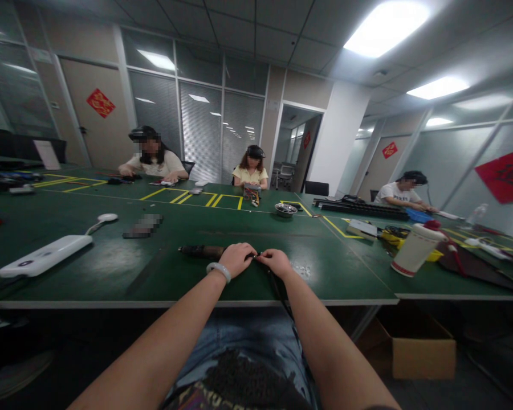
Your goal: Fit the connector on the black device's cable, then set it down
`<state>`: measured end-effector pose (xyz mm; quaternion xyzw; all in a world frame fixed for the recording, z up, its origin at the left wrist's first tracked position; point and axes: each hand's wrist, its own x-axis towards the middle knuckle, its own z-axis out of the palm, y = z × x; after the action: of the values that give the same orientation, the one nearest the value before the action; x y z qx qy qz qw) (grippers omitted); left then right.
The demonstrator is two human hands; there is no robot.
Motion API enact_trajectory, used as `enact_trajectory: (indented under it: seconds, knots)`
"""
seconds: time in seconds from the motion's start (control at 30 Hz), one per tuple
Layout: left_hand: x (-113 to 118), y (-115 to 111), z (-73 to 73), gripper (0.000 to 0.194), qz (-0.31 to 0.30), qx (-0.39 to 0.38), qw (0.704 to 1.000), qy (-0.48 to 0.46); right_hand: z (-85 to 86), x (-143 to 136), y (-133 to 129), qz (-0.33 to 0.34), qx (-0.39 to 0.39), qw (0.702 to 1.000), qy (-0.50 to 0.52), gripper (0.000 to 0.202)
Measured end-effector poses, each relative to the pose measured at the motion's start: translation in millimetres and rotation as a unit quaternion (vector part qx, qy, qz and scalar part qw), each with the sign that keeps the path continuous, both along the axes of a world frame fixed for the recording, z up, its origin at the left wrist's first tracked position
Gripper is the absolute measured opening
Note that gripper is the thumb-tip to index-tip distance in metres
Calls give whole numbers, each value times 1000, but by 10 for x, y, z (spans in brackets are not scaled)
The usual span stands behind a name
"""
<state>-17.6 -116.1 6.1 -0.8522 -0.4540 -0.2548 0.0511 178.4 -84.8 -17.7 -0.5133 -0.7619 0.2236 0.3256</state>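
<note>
A dark electric screwdriver (200,251) lies on the green table, its narrow metal tip pointing left. My left hand (238,259), with a pale bangle at the wrist, covers the tool's rear end, fingers closed around it. Close beside it, my right hand (276,263) pinches a black cable (282,290) near that rear end, thumb and fingertips together. From there the cable drops over the table's front edge towards my lap. Between the two hands is a small bright spot, too tiny to make out.
To the left lie a white power strip (47,256) and a blurred-out flat object (142,226). A metal bowl (286,210) stands ahead. On the right are a white cup (416,250) and a white box (362,229). Several people work across the table. A cardboard box (423,356) sits below.
</note>
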Motion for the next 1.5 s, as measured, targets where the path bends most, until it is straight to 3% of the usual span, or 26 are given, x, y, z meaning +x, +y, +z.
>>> enact_trajectory:
  seconds: [1.5]
  knots:
    - [0, 2, -14, 23, 7, 8, 1000, -11, -16, 13, 11, -4, -3, 1000, -2, 29]
